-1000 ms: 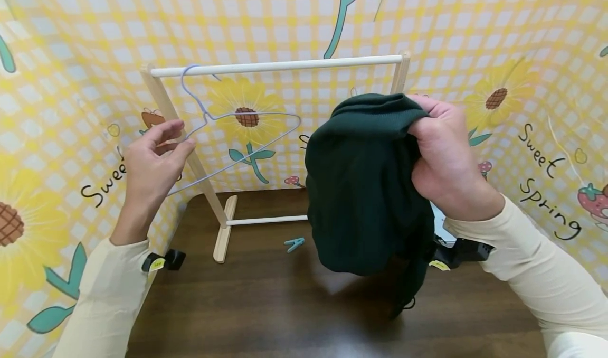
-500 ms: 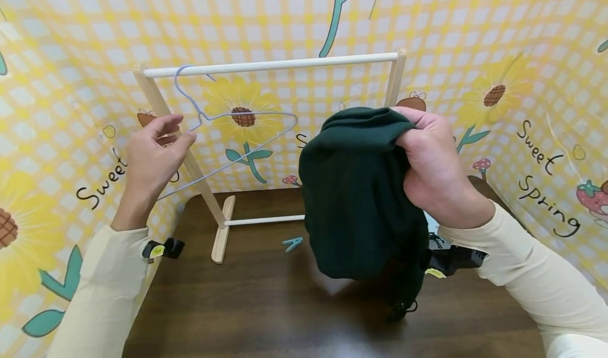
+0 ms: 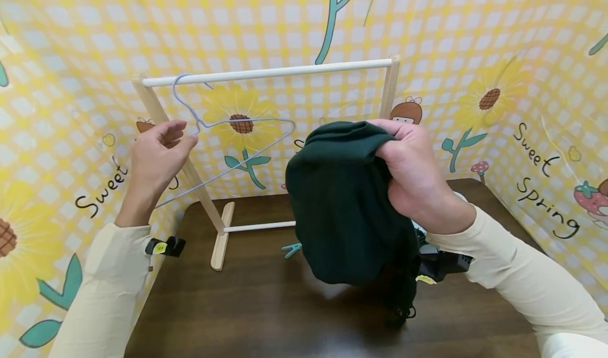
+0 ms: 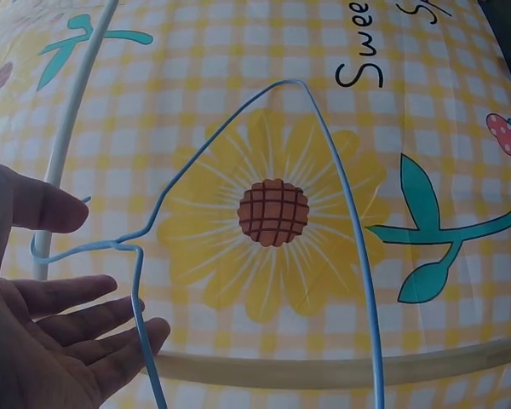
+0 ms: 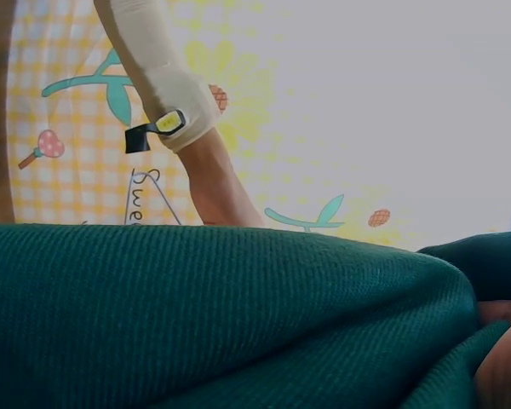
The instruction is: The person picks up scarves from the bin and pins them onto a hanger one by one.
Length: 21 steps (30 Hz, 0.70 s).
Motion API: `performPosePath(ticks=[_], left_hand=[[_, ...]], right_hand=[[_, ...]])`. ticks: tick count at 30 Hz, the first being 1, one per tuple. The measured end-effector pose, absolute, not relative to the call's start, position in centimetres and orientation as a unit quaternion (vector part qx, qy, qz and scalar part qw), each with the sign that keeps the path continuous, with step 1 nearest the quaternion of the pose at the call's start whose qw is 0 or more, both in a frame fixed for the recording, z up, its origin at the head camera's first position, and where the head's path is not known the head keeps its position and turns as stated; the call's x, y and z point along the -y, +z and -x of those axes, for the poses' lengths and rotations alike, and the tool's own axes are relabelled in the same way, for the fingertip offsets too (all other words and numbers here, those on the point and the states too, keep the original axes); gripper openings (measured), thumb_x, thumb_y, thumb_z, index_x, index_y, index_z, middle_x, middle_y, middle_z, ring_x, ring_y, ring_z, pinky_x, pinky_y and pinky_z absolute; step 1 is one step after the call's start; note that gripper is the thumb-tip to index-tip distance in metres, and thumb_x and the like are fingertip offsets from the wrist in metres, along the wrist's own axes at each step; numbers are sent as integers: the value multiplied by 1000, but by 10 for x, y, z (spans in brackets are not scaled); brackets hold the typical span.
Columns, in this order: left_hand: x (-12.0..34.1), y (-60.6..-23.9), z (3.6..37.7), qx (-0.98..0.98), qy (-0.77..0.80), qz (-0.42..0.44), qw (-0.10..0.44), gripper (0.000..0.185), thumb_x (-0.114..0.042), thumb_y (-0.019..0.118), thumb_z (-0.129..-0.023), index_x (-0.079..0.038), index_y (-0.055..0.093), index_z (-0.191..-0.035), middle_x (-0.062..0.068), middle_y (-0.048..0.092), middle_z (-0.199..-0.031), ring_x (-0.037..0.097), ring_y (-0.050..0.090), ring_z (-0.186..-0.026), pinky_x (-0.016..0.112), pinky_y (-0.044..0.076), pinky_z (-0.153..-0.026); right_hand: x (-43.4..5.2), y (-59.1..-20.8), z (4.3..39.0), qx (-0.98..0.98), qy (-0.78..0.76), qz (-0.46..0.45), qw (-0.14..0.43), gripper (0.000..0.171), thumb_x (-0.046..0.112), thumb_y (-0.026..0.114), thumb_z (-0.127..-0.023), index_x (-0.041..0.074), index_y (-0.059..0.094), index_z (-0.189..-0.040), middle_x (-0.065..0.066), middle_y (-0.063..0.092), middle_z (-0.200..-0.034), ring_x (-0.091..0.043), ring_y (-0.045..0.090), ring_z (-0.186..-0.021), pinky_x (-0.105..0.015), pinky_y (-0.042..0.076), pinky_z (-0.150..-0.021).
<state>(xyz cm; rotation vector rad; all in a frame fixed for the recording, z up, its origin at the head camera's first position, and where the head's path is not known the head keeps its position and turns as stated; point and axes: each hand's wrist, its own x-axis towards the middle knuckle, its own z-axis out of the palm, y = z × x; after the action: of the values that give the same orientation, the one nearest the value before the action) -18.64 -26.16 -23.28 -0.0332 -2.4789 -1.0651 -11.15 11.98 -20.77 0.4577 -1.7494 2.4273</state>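
My right hand (image 3: 423, 178) grips the top edge of a dark green ribbed garment (image 3: 342, 205), which hangs down in folds; a cord shows at its lower end. In the right wrist view the green cloth (image 5: 221, 315) fills the lower half, with a bit of the hand at the right edge. My left hand (image 3: 159, 162) is beside the neck of a light blue wire hanger (image 3: 256, 120), thumb and fingers apart. The left wrist view shows the hanger (image 4: 349, 196) bare, its hook over the white bar (image 4: 77, 111), near the relaxed fingers (image 4: 94, 324).
A small rack with a white top bar (image 3: 285, 72) and wooden legs (image 3: 204, 199) stands on the brown table (image 3: 228, 310). A blue clothespin (image 3: 292, 250) lies behind the garment. Partly hidden by the right forearm is a pale object. Yellow checked cloth (image 3: 437, 25) walls the space.
My right hand has moved left and lower with the green garment, bringing it closer to the hanger and partly over the clothespin. The left hand stays near the hanger's neck.
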Motion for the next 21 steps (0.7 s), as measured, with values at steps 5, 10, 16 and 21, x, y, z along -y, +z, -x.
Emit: performPosePath(ticks=[5,10,16,21], left_hand=[[257,-228,196,900,-376,24,220,57,-46,58,-98,-11,59,-143,17,62,-140,34,60,-129,25,51,-90],[253,-221,207,904,-375,36,203,59,-46,59,-98,-8,57,-144,20,63,-138,35,60,-129,18,46,-81],[256,-217,215,900,-397,42,173,60,-47,64,-96,-7,60,-140,6,68,-130,12,62,-119,20,48,-88],[257,-217,221,885,-437,61,150,52,-38,70,-96,-3,62,-134,-26,68,-99,-6,59,-105,16,46,-88]], right_hand=[[-120,-211,112,580,803,-132,42,33,-3,57,-96,17,80,-83,0,71,-89,-15,63,-92,-21,58,-77],[-124,-215,112,589,797,-127,41,34,-3,57,-96,17,80,-82,-1,72,-88,-14,65,-90,-22,59,-77],[-126,-221,114,598,792,-122,29,34,-2,58,-97,20,81,-86,-1,71,-99,-14,67,-92,-23,59,-79],[-129,-227,114,602,790,-113,22,32,0,59,-97,20,81,-87,0,72,-100,-14,66,-95,-23,59,-81]])
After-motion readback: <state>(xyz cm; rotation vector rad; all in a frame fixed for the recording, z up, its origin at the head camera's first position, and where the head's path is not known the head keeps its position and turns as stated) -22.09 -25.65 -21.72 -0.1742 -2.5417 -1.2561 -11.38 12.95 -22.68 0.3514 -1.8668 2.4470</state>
